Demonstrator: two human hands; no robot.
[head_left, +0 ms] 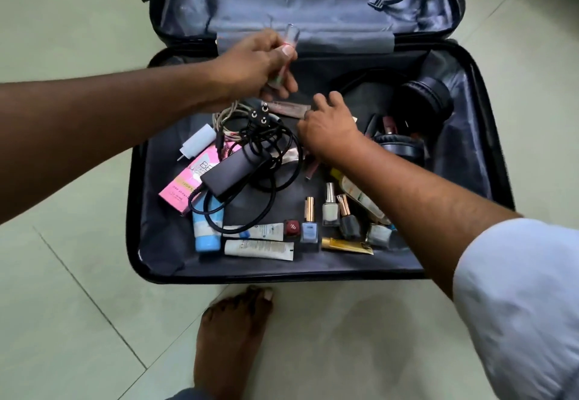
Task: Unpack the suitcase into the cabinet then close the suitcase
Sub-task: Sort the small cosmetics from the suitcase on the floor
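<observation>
A black suitcase point(138, 211) lies open on the floor, its lid back and empty. My left hand point(253, 64) hovers over its far edge and grips a small clear tube point(290, 37), blurred by motion. My right hand point(329, 127) reaches down into the middle of the case, fingers curled at a slim brown tube point(289, 108); whether it grips it is unclear. Inside lie a black power adapter point(230, 170) with coiled cable, a pink box point(185, 185), a white plug point(199, 141), several nail polish bottles point(330, 208), cream tubes point(260, 249) and black headphones point(426, 102).
Pale green floor tiles point(78, 290) surround the case. My bare foot point(232, 337) stands just in front of the suitcase's near edge. No cabinet is in view.
</observation>
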